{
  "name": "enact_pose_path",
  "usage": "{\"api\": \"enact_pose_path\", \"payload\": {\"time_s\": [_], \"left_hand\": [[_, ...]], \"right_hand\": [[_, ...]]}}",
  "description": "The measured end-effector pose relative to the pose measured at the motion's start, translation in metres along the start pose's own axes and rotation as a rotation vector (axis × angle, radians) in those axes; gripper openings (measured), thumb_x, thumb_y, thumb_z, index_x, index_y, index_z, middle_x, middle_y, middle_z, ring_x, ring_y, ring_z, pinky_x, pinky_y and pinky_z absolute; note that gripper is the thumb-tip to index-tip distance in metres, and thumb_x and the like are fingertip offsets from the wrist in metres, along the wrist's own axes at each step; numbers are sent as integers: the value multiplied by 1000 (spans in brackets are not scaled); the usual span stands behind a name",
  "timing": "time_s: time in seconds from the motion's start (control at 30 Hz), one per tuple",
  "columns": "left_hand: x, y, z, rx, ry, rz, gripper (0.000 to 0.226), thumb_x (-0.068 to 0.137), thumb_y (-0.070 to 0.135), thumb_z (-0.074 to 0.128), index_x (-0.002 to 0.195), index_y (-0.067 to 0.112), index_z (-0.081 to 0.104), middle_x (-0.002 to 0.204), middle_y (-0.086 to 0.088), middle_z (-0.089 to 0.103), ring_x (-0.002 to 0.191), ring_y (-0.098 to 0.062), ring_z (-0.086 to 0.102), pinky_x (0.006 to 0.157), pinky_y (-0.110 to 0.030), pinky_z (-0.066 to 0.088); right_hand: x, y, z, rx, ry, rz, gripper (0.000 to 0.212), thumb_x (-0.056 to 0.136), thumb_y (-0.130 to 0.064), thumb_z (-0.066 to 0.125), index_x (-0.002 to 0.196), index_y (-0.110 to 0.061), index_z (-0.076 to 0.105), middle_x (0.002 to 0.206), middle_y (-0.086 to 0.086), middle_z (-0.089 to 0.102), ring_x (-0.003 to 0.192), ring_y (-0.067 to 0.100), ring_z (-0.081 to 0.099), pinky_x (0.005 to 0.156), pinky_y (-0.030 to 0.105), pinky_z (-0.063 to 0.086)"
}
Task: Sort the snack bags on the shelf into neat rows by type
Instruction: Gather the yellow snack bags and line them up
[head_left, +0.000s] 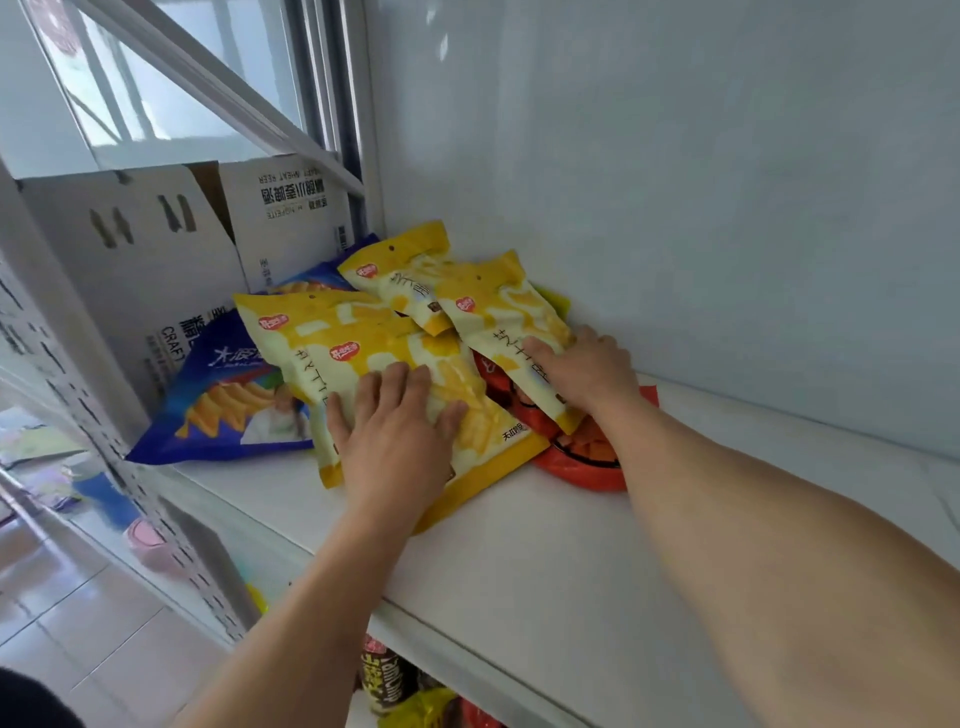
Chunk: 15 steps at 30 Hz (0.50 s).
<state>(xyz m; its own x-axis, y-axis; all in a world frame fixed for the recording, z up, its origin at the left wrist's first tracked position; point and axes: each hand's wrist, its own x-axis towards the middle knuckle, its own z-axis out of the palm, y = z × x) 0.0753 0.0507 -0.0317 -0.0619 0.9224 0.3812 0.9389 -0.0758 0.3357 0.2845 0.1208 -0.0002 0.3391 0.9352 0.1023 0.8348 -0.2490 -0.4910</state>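
A white cardboard box (156, 260) is parked at the shelf's (519, 561) far left; a blue chip bag (228, 400) is wedged against it; the nearest yellow bag (363, 353) is pressed flat by the left hand (397, 436), fingers spread; another yellow bag (506, 322) is pinned under the right hand (582, 369), fingers flat-ish; red bags (582, 462) are buried underneath.

My left hand (397, 431) lies on the front bag (358, 353), my right hand (584, 366) on a bag (498, 306) behind; box (140, 249) at far left.
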Motion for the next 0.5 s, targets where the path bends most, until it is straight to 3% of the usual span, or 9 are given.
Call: {"api": "enact_pose_path", "payload": {"time_s": [0.13, 0.27, 0.4, 0.5], "left_hand": [[7, -8, -9, -47, -105, 42, 51, 103, 52, 33, 151, 36, 33, 162, 10, 23, 152, -20, 7, 119, -60, -3], [11, -10, -19, -110, -194, 24, 50, 102, 46, 41, 151, 39, 33, 166, 9, 14, 153, -28, -6, 120, -60, -3], [2, -16, -21, -116, -35, -69, 85, 90, 65, 51, 157, 23, 19, 166, -7, 1, 152, -34, -6, 121, -52, 3], [-5, -22, -23, -72, 13, -126, 109, 81, 79, 48, 157, 11, 10, 166, -14, 4, 151, -36, 5, 121, -48, 12]], "right_hand": [[-5, -5, 0, 75, -46, 68, 99, 81, -84, 40, 147, -11, 38, 145, 19, 43, 135, 39, 40, 109, 46, 36], [-14, -7, 4, 50, -91, 124, 105, 68, -94, 38, 139, -18, 51, 139, 15, 51, 129, 38, 45, 107, 49, 39], [-30, -7, 5, 226, -66, 162, 105, 64, -90, 53, 132, -10, 46, 130, 9, 59, 120, 32, 56, 101, 50, 44], [-41, -6, 7, 256, 14, 169, 97, 71, -84, 56, 130, -9, 41, 128, 10, 61, 117, 33, 59, 98, 50, 46]]}}
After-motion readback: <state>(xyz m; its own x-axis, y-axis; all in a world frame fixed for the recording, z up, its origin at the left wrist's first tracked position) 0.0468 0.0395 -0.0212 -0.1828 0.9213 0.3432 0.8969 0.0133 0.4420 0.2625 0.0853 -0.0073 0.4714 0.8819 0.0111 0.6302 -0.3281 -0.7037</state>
